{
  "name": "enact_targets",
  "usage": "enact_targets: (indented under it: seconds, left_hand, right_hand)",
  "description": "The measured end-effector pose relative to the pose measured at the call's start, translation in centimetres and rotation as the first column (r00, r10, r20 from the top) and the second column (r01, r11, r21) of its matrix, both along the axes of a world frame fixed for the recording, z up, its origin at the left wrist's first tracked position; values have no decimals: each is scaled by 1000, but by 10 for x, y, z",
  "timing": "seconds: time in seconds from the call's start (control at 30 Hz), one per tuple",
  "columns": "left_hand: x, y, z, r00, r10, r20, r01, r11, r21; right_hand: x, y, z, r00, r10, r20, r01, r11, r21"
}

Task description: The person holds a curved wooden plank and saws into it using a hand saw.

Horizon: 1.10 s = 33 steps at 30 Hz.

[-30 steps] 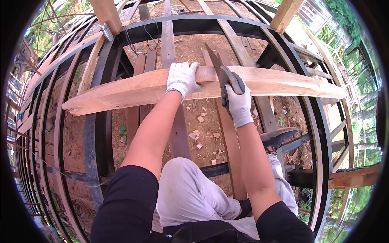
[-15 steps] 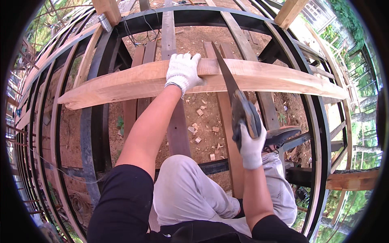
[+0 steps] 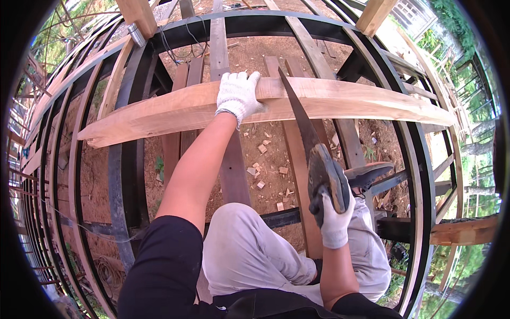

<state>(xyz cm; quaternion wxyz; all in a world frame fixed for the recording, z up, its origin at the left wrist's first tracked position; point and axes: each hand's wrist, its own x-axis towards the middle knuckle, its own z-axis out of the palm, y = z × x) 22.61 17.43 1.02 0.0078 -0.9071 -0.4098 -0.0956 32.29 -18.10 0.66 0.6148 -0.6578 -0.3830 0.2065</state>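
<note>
A long pale wooden plank [image 3: 159,114] lies crosswise over dark metal frame beams. My left hand [image 3: 238,94], in a white knit glove, presses down on the plank near its middle. My right hand [image 3: 333,215], also gloved, is shut on the dark handle of a hand saw [image 3: 305,133]. The saw's blade runs up and away from me, and its tip reaches the plank just right of my left hand. The saw is drawn back toward my body.
Dark metal beams [image 3: 125,175] and wooden boards [image 3: 297,159] form an open frame above bare soil strewn with wood chips [image 3: 263,170]. My knees [image 3: 249,250] in light trousers are below. Wooden posts [image 3: 139,16] stand at the far edge, trees at right.
My right hand has pulled the saw back toward me, from beside the plank down to near my knee. My left hand has stayed on the plank.
</note>
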Motion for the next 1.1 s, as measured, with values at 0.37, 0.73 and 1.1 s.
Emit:
enact_targets:
  seconds: [0.37, 0.73, 1.1]
  left_hand:
    - [12, -3, 2, 999, -46, 17, 46, 998, -33]
    - [1, 3, -5, 999, -29, 31, 28, 999, 37]
    - [18, -4, -7, 996, -60, 59, 60, 998, 6]
  right_hand:
    - [61, 195, 5, 998, -59, 25, 63, 987, -146]
    - [-6, -18, 1, 1000, 17, 1, -17, 1000, 3]
    - [73, 180, -22, 992, -102, 78, 107, 993, -53]
